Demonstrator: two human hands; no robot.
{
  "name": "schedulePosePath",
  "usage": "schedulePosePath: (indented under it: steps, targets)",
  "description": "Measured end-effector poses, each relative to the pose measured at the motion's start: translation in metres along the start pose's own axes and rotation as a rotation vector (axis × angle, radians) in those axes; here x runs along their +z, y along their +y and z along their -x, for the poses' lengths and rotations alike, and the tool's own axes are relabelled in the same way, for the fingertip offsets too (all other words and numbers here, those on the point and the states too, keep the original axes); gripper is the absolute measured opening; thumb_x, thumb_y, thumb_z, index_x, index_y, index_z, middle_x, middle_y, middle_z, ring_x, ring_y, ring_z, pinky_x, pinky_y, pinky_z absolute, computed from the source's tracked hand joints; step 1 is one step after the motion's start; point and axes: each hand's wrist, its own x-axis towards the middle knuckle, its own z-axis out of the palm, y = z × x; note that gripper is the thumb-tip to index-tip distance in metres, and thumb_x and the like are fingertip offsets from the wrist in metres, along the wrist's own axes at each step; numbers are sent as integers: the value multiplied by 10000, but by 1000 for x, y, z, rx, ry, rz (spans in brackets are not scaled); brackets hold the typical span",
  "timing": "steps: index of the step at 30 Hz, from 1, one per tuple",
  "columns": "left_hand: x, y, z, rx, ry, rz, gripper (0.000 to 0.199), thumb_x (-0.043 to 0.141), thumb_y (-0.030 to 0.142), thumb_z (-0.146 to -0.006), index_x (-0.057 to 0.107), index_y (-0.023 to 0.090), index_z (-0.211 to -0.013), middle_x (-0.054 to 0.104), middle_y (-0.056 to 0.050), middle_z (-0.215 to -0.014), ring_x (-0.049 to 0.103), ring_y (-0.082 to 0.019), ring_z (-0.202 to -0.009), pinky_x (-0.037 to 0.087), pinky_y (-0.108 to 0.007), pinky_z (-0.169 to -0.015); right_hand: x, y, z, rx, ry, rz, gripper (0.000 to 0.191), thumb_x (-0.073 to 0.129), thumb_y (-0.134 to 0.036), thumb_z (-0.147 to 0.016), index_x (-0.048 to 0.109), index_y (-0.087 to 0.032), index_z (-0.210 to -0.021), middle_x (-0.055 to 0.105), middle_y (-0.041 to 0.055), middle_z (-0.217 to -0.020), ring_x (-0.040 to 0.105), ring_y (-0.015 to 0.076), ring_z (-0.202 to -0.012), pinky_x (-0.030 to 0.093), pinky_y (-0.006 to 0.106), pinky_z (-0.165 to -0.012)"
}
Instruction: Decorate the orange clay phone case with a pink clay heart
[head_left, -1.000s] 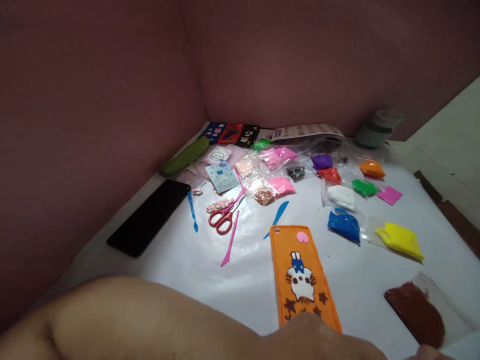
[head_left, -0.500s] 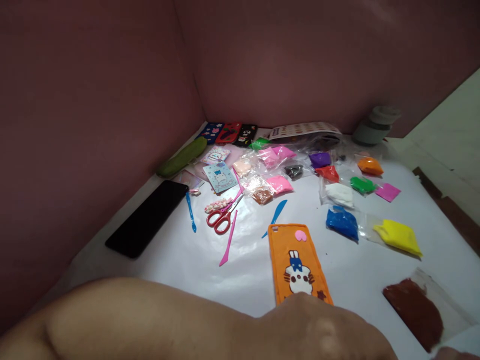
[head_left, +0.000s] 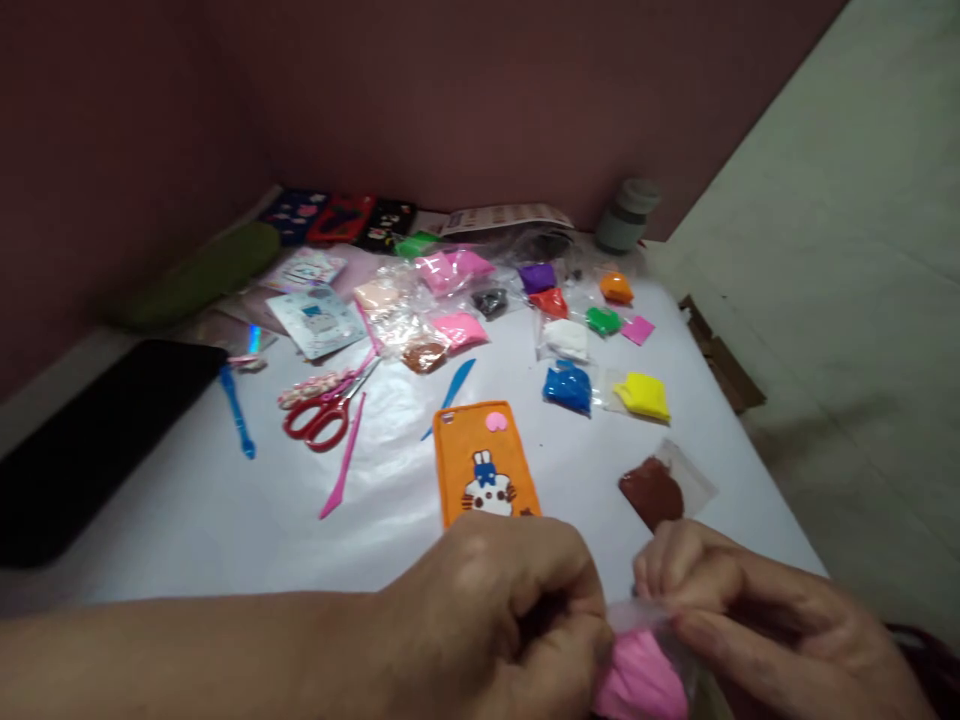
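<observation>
At the bottom, my left hand and my right hand pinch the top edge of a clear plastic bag holding pink clay. The fingers of both hands are closed on the bag. Just beyond my left hand lies an orange phone case with a white animal figure in a blue bow and a pink heart; its lower end is hidden by that hand. A bag of brown clay rests beyond my right hand. A blue plastic knife lies behind the case.
Red-handled scissors, a pink tool, a blue tool and a black phone lie left. Bagged clays, including blue and yellow, spread behind. A jar stands by the wall.
The view has shifted right, so the table items appear further left. Both hands now show, with the bag of pink clay between them; before, my right hand barely showed.
</observation>
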Motion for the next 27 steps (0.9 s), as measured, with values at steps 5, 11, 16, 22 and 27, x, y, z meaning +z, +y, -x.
schedulePosePath:
  steps: [5, 11, 16, 22, 27]
  targets:
    - [4, 0, -6, -91, -45, -3, 183, 467, 187, -841, 577, 142, -702, 545, 21, -622, 445, -64, -541, 345, -128, -484, 10, -11, -5, -56, 6, -59, 176, 686, -284, -812, 664, -254, -639, 547, 9, -670, 542, 181, -678, 449, 289, -628]
    - [5, -5, -9, -137, -34, 141, 194, 468, 215, -879, 534, 166, -704, 494, 54, -613, 413, -64, -543, 319, -145, -488, 12, -9, -4, 47, 36, -135, 166, 709, -317, -798, 695, -224, -662, 548, 7, -689, 517, 151, -660, 436, 265, -609]
    - [4, -9, -7, -167, -27, 169, 253, 453, 284, -918, 550, 163, -717, 488, 54, -606, 433, -72, -549, 357, -157, -516, 12, -6, -6, 80, 49, -163, 125, 708, -327, -816, 713, -243, -724, 567, -8, -728, 516, 139, -725, 437, 237, -662]
    - [6, -15, -10, -109, 2, 119, 195, 503, 250, -896, 611, 158, -762, 574, 38, -665, 503, -78, -608, 396, -162, -565, 18, -6, -8, -8, 94, -35, 61, 745, -297, -777, 770, -270, -728, 609, -5, -698, 559, 132, -677, 465, 218, -620]
    - [8, -19, -10, -45, 29, 109, 184, 527, 206, -874, 606, 157, -715, 580, 44, -640, 499, -67, -580, 390, -152, -539, 22, -10, -8, -62, 93, 42, 58, 736, -267, -785, 781, -287, -755, 631, -10, -674, 584, 122, -648, 479, 197, -602]
